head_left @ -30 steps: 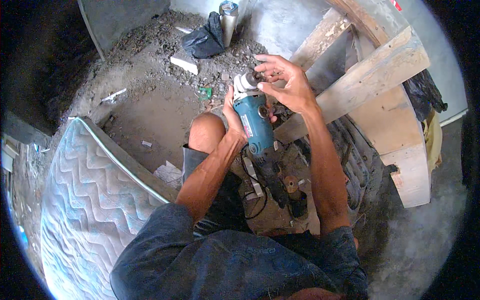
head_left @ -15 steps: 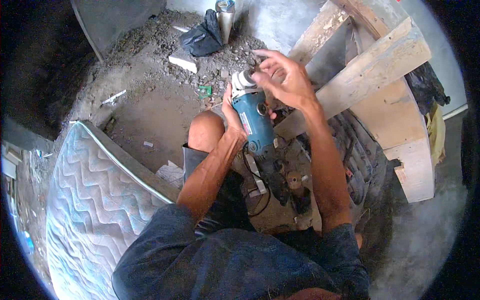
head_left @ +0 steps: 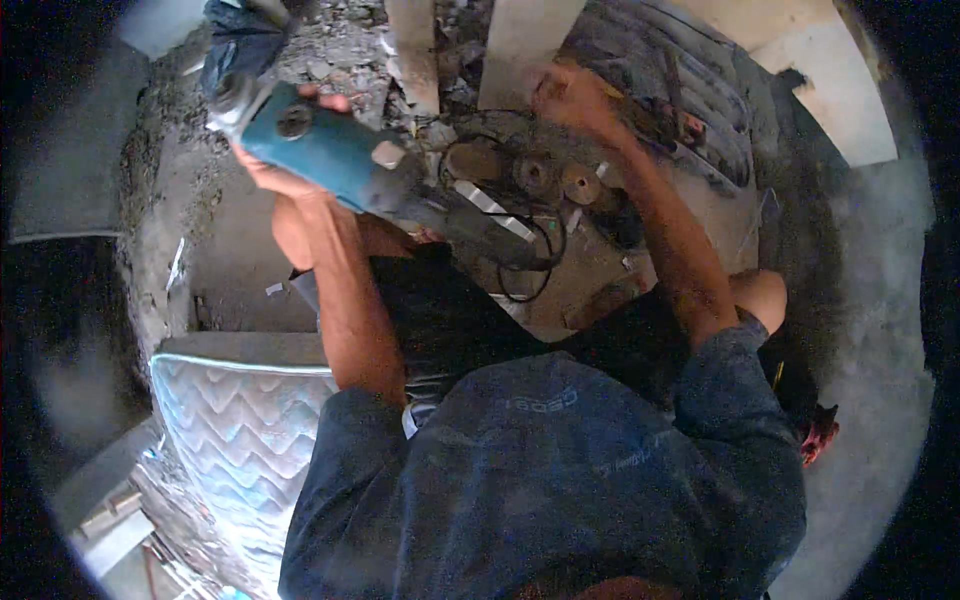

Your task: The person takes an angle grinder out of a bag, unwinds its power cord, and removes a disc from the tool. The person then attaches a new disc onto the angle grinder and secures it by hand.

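My left hand (head_left: 285,178) is wrapped round the underside of a teal angle grinder (head_left: 315,150). The grinder's grey metal head (head_left: 238,103) points up and left, and its dark rear end leans down to the right. My right hand (head_left: 575,98) is held away from the grinder, over the far part of the work area by a dark moulded tool case (head_left: 700,110). Its fingers are curled and slightly blurred; whatever they hold is hidden. Below and left of that hand lie round brown discs (head_left: 580,185) and a pale metal bar (head_left: 495,210), beside the looped black cord (head_left: 560,245).
A patterned mattress (head_left: 240,420) lies at the lower left. Pale boards (head_left: 525,50) stand at the far side, with a larger panel (head_left: 850,110) at the far right. A black plastic bag (head_left: 240,45) rests on rubble at the far left. My bent knees flank the discs.
The view has swung to the right. My right hand has left the grinder's head and moved right, toward the tool case. The grinder stays in my left hand, now tilted more to the left.
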A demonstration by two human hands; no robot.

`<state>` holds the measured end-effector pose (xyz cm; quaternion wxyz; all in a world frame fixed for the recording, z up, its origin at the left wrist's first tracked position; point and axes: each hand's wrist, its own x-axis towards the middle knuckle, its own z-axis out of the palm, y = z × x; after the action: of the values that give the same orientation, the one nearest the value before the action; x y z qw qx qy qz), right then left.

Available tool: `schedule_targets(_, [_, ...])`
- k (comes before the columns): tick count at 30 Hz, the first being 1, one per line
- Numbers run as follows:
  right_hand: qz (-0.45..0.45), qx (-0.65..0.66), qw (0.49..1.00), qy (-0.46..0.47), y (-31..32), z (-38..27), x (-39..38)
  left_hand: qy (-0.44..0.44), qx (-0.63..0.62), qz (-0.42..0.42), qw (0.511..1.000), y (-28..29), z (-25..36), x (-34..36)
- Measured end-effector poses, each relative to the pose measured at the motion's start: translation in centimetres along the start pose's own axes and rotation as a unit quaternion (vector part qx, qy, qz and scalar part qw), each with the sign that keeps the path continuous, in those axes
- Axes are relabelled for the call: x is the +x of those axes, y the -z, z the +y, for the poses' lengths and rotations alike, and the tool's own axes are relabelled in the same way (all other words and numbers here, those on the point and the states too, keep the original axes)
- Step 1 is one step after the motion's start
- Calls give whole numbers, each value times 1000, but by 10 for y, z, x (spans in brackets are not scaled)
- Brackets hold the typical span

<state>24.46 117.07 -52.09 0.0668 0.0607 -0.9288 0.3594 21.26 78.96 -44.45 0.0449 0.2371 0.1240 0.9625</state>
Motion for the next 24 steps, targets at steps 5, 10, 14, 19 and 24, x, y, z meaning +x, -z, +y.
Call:
schedule_targets(5, [-197,-99,975,19,-31,63,-69,39,-80,-29,996,16,23,-8])
schedule_targets(10, [-144,-113,960,-213,-67,76,-94,42,-76,-4,996,23,27,-13])
schedule_targets(14, [-3,-118,973,-197,-71,150,-123,72,-98,-8,993,14,6,-3])
schedule_targets(19, [-1,44,976,-212,-96,113,-101,56,-37,15,998,31,10,-7])
schedule_targets(24, [-98,88,950,-282,-101,180,-98,45,-24,18,999,6,-9,1])
